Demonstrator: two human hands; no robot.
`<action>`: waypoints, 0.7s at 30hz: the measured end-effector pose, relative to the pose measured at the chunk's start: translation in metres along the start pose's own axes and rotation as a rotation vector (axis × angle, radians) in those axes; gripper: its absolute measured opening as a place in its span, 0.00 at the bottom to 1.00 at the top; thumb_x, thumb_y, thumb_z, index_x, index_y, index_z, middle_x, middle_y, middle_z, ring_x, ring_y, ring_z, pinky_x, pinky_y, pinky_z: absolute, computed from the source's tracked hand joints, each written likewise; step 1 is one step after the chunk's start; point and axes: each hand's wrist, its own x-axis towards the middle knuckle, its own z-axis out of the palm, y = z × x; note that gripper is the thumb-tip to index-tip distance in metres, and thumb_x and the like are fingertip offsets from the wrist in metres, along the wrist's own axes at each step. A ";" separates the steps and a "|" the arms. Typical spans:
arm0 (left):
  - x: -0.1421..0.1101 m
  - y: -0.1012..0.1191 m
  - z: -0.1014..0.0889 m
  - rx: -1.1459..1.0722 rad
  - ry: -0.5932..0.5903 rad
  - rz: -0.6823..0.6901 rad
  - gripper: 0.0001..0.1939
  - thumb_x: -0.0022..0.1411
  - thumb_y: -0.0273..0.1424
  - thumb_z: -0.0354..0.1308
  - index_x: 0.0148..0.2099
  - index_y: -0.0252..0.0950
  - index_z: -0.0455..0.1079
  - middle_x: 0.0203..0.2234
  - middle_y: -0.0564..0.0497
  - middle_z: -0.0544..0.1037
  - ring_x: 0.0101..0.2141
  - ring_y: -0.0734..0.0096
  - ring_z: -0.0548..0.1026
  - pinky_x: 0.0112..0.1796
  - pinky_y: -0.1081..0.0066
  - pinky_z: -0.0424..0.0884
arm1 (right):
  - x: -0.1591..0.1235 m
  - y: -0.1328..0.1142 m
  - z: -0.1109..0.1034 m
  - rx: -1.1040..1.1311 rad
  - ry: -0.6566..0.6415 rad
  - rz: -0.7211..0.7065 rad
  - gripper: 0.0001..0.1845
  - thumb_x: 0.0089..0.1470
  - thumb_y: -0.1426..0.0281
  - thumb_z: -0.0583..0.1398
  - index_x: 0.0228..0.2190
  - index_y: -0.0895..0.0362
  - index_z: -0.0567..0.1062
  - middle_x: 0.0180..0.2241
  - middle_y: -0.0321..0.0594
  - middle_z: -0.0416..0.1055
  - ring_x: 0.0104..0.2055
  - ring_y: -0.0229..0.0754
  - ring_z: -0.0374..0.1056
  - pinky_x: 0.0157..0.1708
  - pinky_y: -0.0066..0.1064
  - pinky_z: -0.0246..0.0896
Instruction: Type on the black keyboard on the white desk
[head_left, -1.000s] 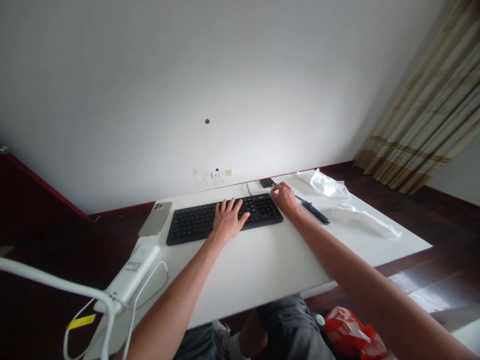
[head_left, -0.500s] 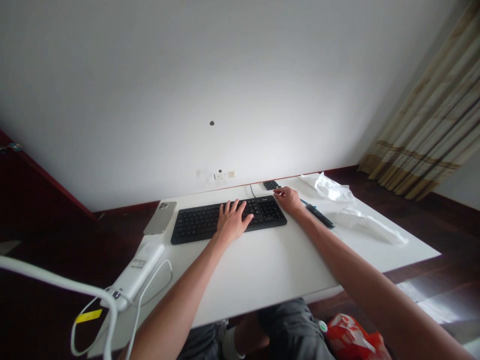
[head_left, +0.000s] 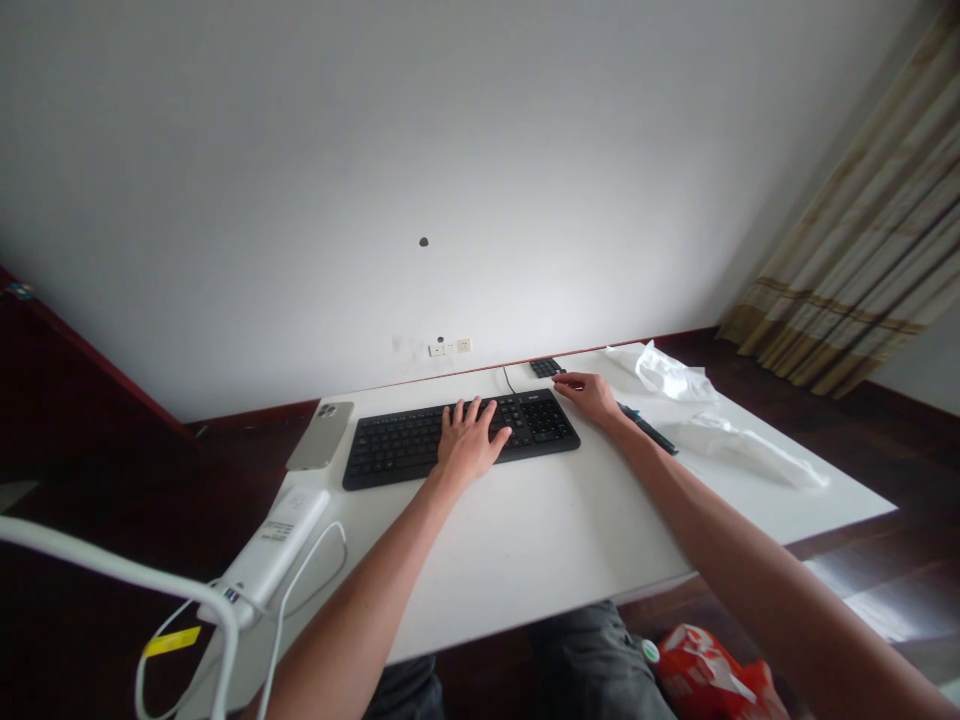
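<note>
A black keyboard (head_left: 397, 445) lies on the white table (head_left: 525, 540). My left hand (head_left: 469, 440) rests flat on its middle keys, fingers spread. Just past the keyboard's upper right corner is my right hand (head_left: 589, 398), its thumb and fingertips pinched together; whatever sits between them is too small to make out. Close to those fingertips, at the table's back edge, is a small black block of key-like squares (head_left: 545, 368). A long black tool (head_left: 656, 435), partly hidden by my right wrist, lies to the right.
At the table's left are a phone (head_left: 321, 435) and a white power strip (head_left: 270, 545) with white cables. Crumpled white plastic wrapping (head_left: 667, 375) lies at the back right. A red plastic bag (head_left: 709, 670) is below the front edge. The wall holds sockets (head_left: 450, 348).
The view has shifted slightly. My right hand sits a little farther right, still pinched beside the keyboard's corner. My left hand keeps its place on the keys.
</note>
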 end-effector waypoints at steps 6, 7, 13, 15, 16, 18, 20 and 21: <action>0.000 -0.002 0.003 -0.011 0.022 0.006 0.31 0.72 0.52 0.47 0.69 0.45 0.63 0.68 0.45 0.65 0.66 0.40 0.60 0.65 0.38 0.53 | 0.001 -0.002 -0.001 0.022 -0.040 -0.007 0.17 0.54 0.57 0.65 0.40 0.53 0.85 0.41 0.42 0.83 0.44 0.51 0.77 0.49 0.41 0.68; 0.000 -0.002 0.003 -0.011 0.019 0.006 0.31 0.72 0.53 0.46 0.69 0.45 0.63 0.68 0.45 0.65 0.67 0.40 0.60 0.65 0.38 0.53 | 0.002 -0.002 -0.001 0.040 -0.048 0.009 0.18 0.54 0.56 0.66 0.41 0.53 0.86 0.42 0.42 0.83 0.45 0.52 0.76 0.49 0.42 0.68; 0.000 0.000 0.001 0.064 -0.041 -0.015 0.34 0.73 0.54 0.41 0.72 0.44 0.59 0.70 0.47 0.60 0.68 0.43 0.56 0.67 0.41 0.51 | 0.008 -0.002 -0.001 0.108 -0.079 0.102 0.22 0.51 0.51 0.67 0.42 0.52 0.86 0.45 0.42 0.82 0.49 0.55 0.75 0.51 0.41 0.65; -0.001 0.001 0.000 0.085 -0.060 -0.022 0.34 0.73 0.54 0.40 0.72 0.44 0.58 0.71 0.48 0.59 0.69 0.44 0.55 0.67 0.42 0.50 | 0.010 -0.002 0.000 0.096 -0.088 0.120 0.22 0.51 0.51 0.66 0.41 0.51 0.86 0.44 0.41 0.83 0.48 0.55 0.75 0.50 0.40 0.65; -0.001 0.001 0.000 0.089 -0.069 -0.024 0.34 0.73 0.54 0.39 0.73 0.45 0.58 0.71 0.48 0.59 0.69 0.44 0.55 0.67 0.42 0.50 | 0.010 -0.002 0.000 0.088 -0.087 0.127 0.22 0.51 0.51 0.66 0.41 0.51 0.86 0.43 0.41 0.83 0.47 0.54 0.75 0.49 0.40 0.65; 0.000 0.002 -0.001 0.089 -0.083 -0.028 0.34 0.73 0.55 0.39 0.73 0.45 0.57 0.71 0.49 0.58 0.70 0.44 0.54 0.67 0.42 0.50 | 0.010 -0.002 0.001 0.076 -0.078 0.132 0.21 0.52 0.51 0.65 0.39 0.52 0.86 0.41 0.41 0.83 0.45 0.54 0.75 0.48 0.40 0.66; 0.000 0.003 -0.001 0.089 -0.089 -0.032 0.34 0.73 0.55 0.39 0.73 0.45 0.57 0.72 0.49 0.57 0.70 0.44 0.54 0.67 0.42 0.50 | 0.009 -0.002 0.001 0.075 -0.062 0.121 0.21 0.52 0.51 0.65 0.39 0.53 0.85 0.40 0.41 0.83 0.45 0.54 0.75 0.48 0.40 0.65; 0.000 0.003 -0.002 0.093 -0.088 -0.032 0.34 0.73 0.54 0.39 0.73 0.45 0.57 0.72 0.49 0.57 0.70 0.44 0.54 0.67 0.42 0.50 | 0.009 -0.002 0.000 0.079 -0.060 0.110 0.21 0.52 0.52 0.65 0.39 0.53 0.85 0.40 0.41 0.83 0.45 0.54 0.75 0.48 0.40 0.65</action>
